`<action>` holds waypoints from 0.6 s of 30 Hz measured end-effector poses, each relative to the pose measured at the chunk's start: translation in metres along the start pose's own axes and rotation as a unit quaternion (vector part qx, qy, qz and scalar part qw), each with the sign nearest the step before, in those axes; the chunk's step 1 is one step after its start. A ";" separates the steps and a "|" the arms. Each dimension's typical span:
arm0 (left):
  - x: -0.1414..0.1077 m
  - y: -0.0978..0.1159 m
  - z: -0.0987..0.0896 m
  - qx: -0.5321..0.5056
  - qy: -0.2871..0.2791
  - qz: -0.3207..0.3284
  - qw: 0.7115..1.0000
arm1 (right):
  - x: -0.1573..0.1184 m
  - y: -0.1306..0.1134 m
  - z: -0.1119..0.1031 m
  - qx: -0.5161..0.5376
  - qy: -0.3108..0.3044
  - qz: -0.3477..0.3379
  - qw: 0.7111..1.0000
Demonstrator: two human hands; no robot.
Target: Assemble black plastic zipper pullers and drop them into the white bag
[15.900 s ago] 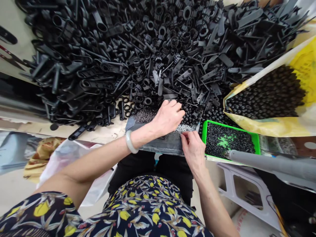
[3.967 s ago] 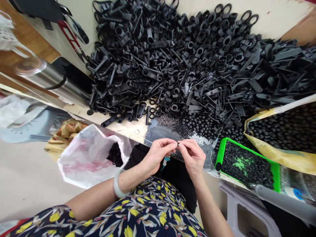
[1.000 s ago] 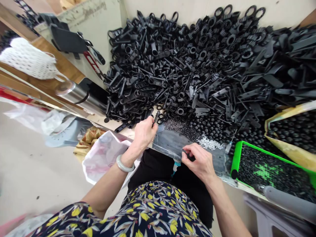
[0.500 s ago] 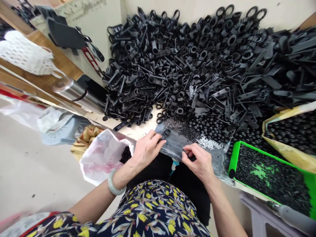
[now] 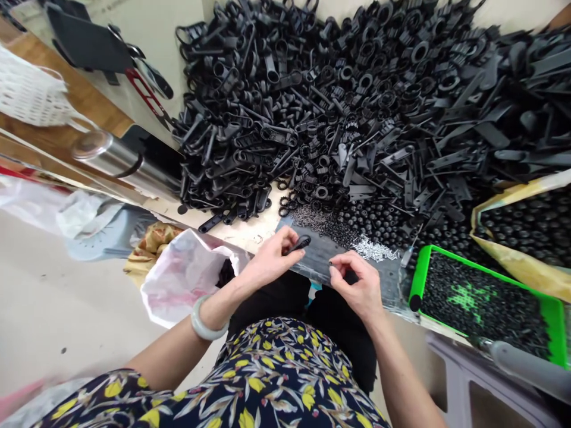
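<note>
A black plastic part [image 5: 302, 242] with a rounded end is pinched in my left hand [image 5: 275, 255], above the left end of the grey work strip [image 5: 319, 252]. My right hand [image 5: 359, 279] is closed in a pinch over the strip's front edge, with a tiny dark piece at its fingertips, too small to name. Beyond the strip lie small dark pieces [image 5: 312, 217], black beads [image 5: 370, 220] and a little heap of silvery pins [image 5: 375, 248].
Black plastic parts [image 5: 276, 107] are heaped behind. At right are a green tray [image 5: 419, 279] and a yellowish bag [image 5: 513, 255] of black balls. At left stand a steel flask [image 5: 107, 154], a phone and an open white bag [image 5: 169, 285].
My left hand has lifted the black part and tilted it up from the strip. My right hand stays pinched in nearly the same place. The whole view has shifted slightly.
</note>
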State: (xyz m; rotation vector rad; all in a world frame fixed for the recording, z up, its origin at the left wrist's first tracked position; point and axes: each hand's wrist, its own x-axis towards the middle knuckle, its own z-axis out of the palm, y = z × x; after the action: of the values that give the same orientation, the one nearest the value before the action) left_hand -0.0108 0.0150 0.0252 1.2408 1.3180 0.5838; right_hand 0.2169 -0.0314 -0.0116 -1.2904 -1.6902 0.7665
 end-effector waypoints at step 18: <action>-0.027 -0.003 0.039 -0.377 -0.073 -0.143 0.912 | -0.011 -0.012 0.009 0.058 -0.001 0.039 0.998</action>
State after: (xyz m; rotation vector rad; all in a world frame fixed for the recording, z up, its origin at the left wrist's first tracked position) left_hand 0.0180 -0.0232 0.0249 0.4345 0.9699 0.6826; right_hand 0.2045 -0.0447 -0.0080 -1.2820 -1.5804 0.8991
